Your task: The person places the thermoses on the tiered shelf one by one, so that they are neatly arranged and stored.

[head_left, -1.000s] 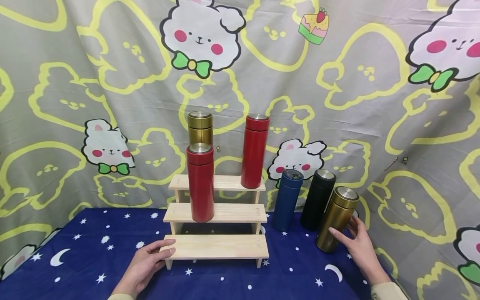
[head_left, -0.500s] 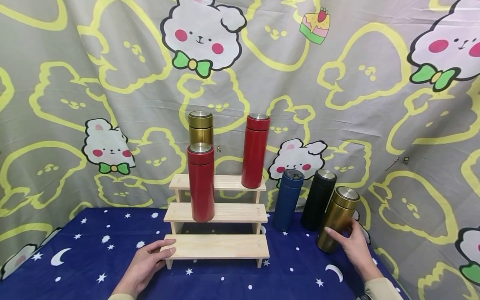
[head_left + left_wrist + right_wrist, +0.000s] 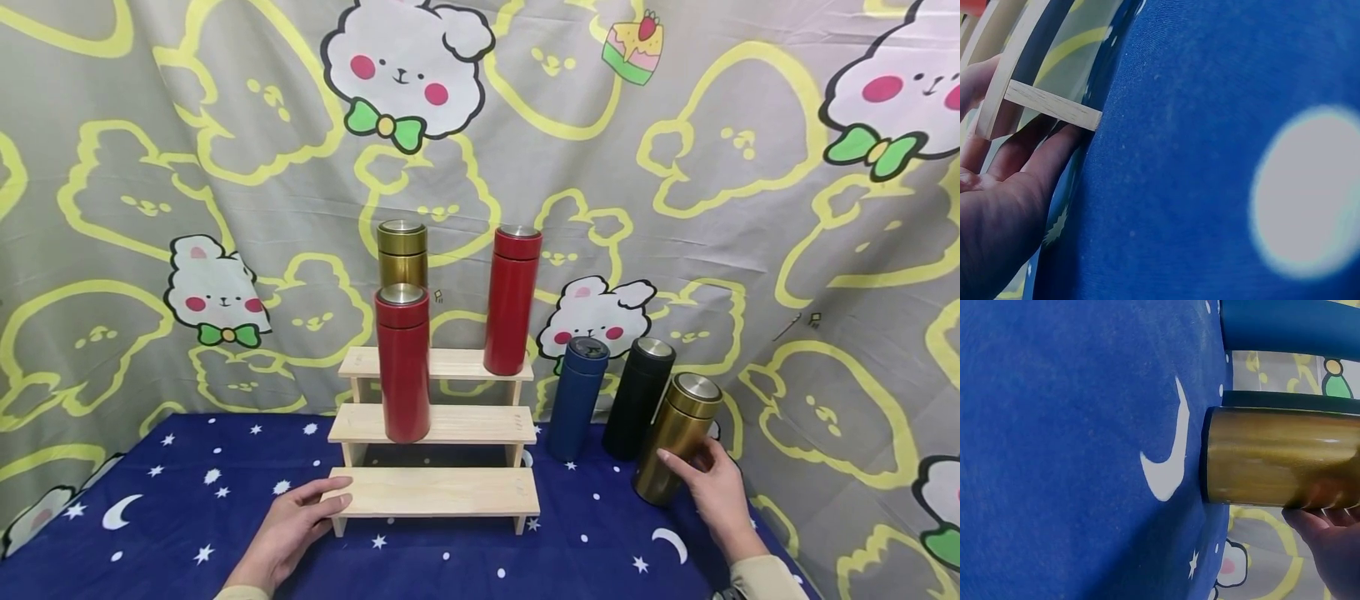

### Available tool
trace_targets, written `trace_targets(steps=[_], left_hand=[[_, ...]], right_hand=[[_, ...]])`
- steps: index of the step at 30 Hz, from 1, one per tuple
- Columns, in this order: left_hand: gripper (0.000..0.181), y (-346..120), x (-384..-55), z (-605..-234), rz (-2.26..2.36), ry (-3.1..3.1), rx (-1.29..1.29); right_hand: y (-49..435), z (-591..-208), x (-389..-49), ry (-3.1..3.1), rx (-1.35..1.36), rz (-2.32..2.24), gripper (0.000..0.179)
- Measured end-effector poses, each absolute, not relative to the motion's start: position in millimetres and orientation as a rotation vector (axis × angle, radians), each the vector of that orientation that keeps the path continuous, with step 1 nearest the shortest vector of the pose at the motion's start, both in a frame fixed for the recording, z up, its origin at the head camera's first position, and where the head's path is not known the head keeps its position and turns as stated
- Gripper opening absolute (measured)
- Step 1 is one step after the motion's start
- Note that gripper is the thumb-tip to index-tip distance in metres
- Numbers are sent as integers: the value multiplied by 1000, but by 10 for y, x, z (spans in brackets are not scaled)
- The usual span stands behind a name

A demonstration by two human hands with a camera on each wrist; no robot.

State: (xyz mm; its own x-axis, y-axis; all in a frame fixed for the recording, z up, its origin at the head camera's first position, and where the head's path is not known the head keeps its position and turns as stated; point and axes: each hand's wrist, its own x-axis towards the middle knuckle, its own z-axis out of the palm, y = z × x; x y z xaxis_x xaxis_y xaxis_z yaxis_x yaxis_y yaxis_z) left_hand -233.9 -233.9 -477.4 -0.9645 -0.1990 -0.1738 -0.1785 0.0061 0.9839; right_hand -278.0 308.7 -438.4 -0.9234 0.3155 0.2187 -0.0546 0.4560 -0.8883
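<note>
My left hand [image 3: 288, 529] grips the left end of the three-step wooden stand [image 3: 442, 492] at its lowest step. In the left wrist view, fingers [image 3: 1054, 153] reach beneath the step beside its leg. At the right, my right hand [image 3: 716, 500] holds the lower part of an upright gold thermos [image 3: 678, 429], thumb in front and fingers mostly hidden behind. Its base appears to rest on the cloth. One red thermos [image 3: 405, 367] stands on the middle step, another red thermos [image 3: 513, 304] on the top step. A second gold thermos [image 3: 402, 258] is partly hidden behind the nearer red one.
A blue thermos [image 3: 576, 404] and a black thermos [image 3: 636, 404] stand between the stand and the held gold thermos, the black one close against it. Dark blue star-print cloth [image 3: 172, 500] covers the table. A patterned curtain [image 3: 300, 200] hangs right behind.
My right hand has shifted slightly inward around the gold thermos, its thumb settling on the front. The left hand and stand stay put.
</note>
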Motion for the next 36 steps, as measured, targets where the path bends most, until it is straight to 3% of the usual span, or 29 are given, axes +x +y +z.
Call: trace_targets(steps=[9,36], left_hand=[[42,-2340,-2327,-4775,-2161,-2215,407],[42,-2335,-2342,-4768,-2160,-2218,428]], right_hand=[[3062,-4308,-2740,-2320,-138,1485,65],[2815,-4052,-2522,-2390,14,1482,69]])
